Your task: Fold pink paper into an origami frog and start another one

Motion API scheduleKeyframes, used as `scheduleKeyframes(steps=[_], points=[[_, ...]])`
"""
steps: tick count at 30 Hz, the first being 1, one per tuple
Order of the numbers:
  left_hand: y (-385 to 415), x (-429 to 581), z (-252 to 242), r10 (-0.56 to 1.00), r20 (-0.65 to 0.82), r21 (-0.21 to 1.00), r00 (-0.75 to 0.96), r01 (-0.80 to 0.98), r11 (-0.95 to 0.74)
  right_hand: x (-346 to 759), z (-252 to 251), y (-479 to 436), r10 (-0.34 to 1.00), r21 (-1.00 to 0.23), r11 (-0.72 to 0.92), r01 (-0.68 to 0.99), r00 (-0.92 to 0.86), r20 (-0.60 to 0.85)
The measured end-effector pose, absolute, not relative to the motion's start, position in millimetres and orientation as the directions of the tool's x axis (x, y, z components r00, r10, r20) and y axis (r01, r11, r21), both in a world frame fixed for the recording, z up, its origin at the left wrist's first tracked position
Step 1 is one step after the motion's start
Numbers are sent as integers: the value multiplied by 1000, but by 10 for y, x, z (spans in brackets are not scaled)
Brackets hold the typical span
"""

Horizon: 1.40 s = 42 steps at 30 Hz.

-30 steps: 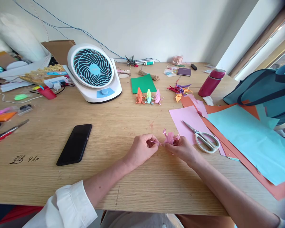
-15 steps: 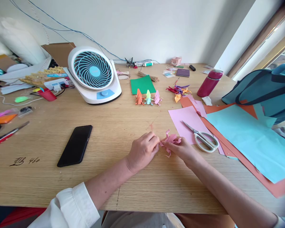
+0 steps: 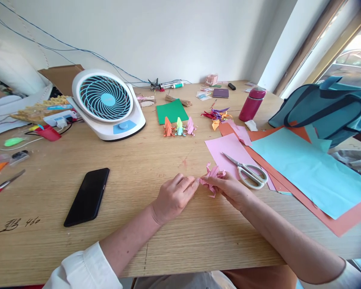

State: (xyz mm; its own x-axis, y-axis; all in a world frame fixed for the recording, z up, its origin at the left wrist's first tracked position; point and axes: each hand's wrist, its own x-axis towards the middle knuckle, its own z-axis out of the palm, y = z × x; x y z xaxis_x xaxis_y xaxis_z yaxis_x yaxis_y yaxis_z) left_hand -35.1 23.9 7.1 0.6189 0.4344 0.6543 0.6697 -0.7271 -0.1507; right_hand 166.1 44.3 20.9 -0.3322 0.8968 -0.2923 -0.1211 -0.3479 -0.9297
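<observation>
A small pink origami figure (image 3: 212,176) with thin curled limbs is held just above the table between both hands. My right hand (image 3: 231,189) grips its body, thumb on top. My left hand (image 3: 176,196) pinches the figure's near-left tip between thumb and forefinger; the fingers hide that tip. Right of the hands, white-handled scissors (image 3: 252,176) lie partly on a pink paper sheet (image 3: 222,146). Beyond the hands, three folded paper figures stand in a row: orange (image 3: 168,127), green-yellow (image 3: 179,127) and pink (image 3: 190,126).
A black phone (image 3: 87,196) lies to the left, with a white fan (image 3: 108,104) behind it. Green paper (image 3: 172,111), a red bottle (image 3: 252,104) and several folded paper pieces (image 3: 216,116) are farther back. Large light-blue paper (image 3: 313,168) and a teal bag (image 3: 321,108) occupy the right side.
The camera view has shifted slightly, so the table things appear farther left. The pink figure has tilted a little in my right hand, and my left fingers have straightened somewhat at its tip.
</observation>
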Motion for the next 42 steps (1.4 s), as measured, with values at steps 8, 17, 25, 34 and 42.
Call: scheduleKeyframes(steps=[8, 17, 25, 34, 42], points=[[192, -305, 118, 504, 606, 20, 615, 621, -783, 1627, 121, 463, 922, -937, -328, -118, -258, -290], [198, -241, 117, 926, 273, 854, 261, 378, -358, 1539, 93, 417, 962, -993, -94, -76, -263, -70], [231, -184, 40, 982, 22, 969, 190, 236, -67, 1511, -5, 440, 981, -998, 39, -45, -186, 47], [200, -170, 55, 974, 157, 931, 162, 306, -201, 1481, 41, 407, 985, -1000, -7, 13, -172, -9], [186, -199, 64, 909, 356, 823, 218, 387, -416, 1508, 57, 394, 960, -987, -157, -19, -236, -148]])
